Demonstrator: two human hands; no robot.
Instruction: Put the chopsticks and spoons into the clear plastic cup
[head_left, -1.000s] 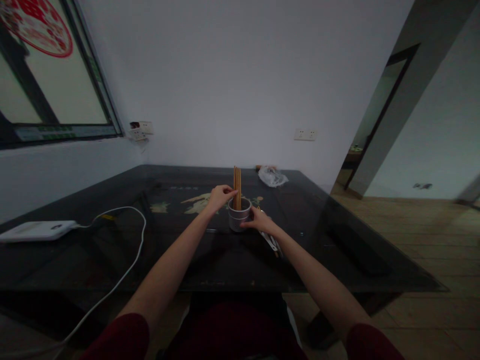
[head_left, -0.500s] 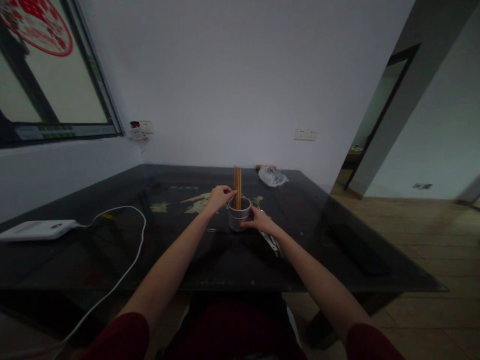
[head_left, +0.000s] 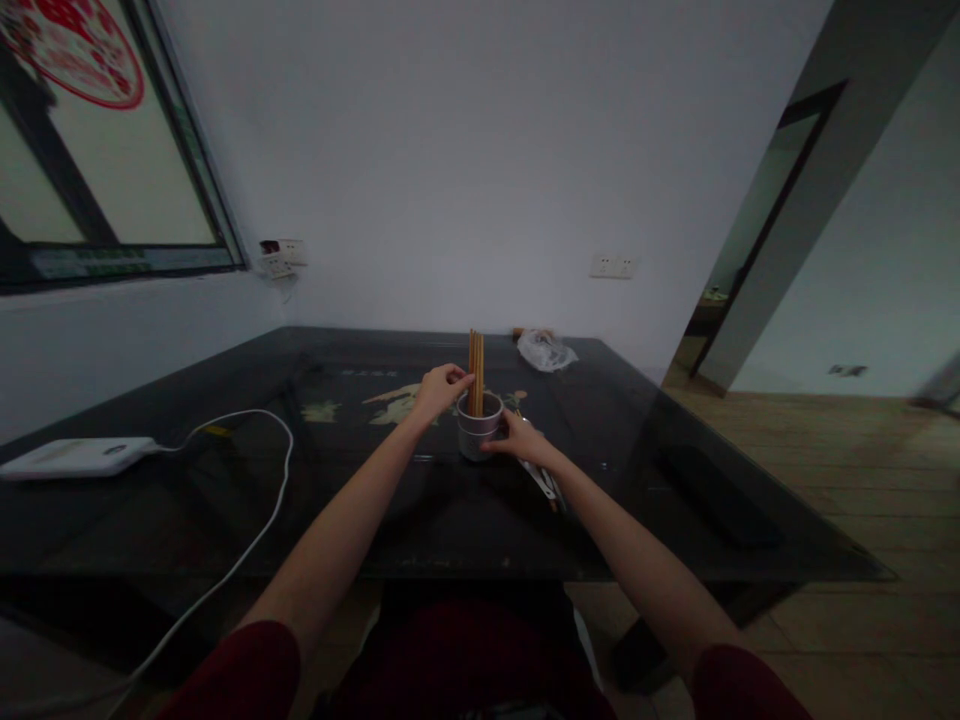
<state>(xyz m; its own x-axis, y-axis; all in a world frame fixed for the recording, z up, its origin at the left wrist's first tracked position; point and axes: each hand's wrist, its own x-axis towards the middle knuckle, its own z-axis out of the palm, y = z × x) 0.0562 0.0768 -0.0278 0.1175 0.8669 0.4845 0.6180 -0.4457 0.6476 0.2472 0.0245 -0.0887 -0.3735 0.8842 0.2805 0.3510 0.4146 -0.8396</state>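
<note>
Several wooden chopsticks (head_left: 478,372) stand upright in a grey metal cup (head_left: 474,440) on the dark table. At the chopsticks' left side, my left hand (head_left: 444,390) pinches them with thumb and fingers just above the rim. My right hand (head_left: 519,440) wraps around the cup's right side, thumb toward the front. Beneath my right hand and wrist lie some metal utensils (head_left: 541,482), partly hidden, with thin stick-like ends poking out near them.
A crumpled clear plastic bag (head_left: 546,352) lies at the table's back edge. On the left sits a white power bank-like device (head_left: 79,458) with a white cable (head_left: 281,480) trailing off the front edge. A dark flat object (head_left: 720,495) rests at the right.
Almost nothing differs. Both hands stay at the cup and chopsticks, and the view has shifted very slightly.
</note>
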